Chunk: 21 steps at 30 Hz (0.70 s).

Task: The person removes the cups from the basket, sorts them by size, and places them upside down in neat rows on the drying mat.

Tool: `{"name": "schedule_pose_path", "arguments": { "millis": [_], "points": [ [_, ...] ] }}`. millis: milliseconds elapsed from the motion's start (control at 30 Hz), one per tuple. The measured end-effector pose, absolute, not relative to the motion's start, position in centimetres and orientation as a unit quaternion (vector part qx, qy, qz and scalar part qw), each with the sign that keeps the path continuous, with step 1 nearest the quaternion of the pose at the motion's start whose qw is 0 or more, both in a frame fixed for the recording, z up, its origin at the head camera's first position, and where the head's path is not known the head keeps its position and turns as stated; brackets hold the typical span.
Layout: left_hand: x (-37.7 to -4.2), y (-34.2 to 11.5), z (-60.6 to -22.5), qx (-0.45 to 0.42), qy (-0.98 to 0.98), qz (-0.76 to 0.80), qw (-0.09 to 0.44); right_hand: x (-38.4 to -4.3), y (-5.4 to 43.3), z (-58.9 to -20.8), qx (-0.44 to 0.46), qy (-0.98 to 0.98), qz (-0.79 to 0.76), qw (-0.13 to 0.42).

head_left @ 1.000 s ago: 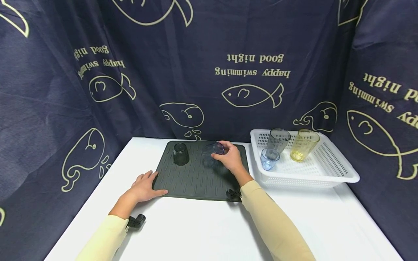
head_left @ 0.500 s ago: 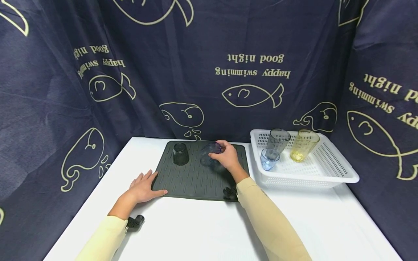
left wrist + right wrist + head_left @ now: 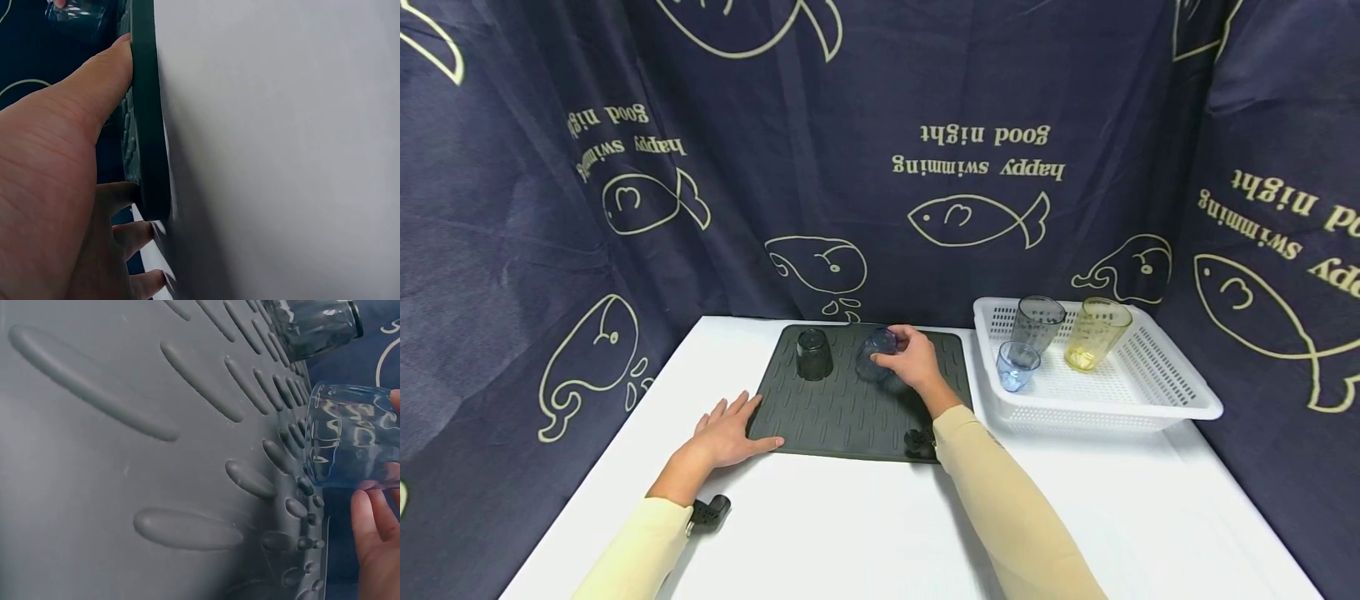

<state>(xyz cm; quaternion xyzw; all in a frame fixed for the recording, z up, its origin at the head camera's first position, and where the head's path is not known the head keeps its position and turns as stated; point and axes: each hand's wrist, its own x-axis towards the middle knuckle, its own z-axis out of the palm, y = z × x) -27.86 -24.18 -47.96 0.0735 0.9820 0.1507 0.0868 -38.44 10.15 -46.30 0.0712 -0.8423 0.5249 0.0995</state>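
Plainly transparent, blue-tinted glass (image 3: 351, 436), pinched by right hand (image 3: 916, 362), left hand (image 3: 724, 435) spread

- Tot. 5 are showing: 1 dk. glass (image 3: 814, 357), 1 blue glass (image 3: 350, 434), 1 gray glass (image 3: 1037, 327), 1 yel. glass (image 3: 1097, 333), 1 lt.-blue glass (image 3: 1017, 371).
- 1 mat (image 3: 842, 421), 1 wht. bskt. (image 3: 1112, 407), 1 table (image 3: 820, 517) are showing.
- 1 L hand (image 3: 721, 435), 1 R hand (image 3: 913, 360) are showing.
- 1 L cam. (image 3: 711, 511), 1 R cam. (image 3: 919, 443) are being worn.
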Motion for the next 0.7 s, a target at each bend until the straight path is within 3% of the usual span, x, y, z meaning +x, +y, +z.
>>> {"name": "schedule_pose_path", "arguments": {
  "millis": [700],
  "points": [
    [-27.7,-24.0,-47.9,0.075,0.983,0.149,0.078,-39.0,9.0,-47.5,0.082,-0.838,0.53,0.106]
  ]
}}
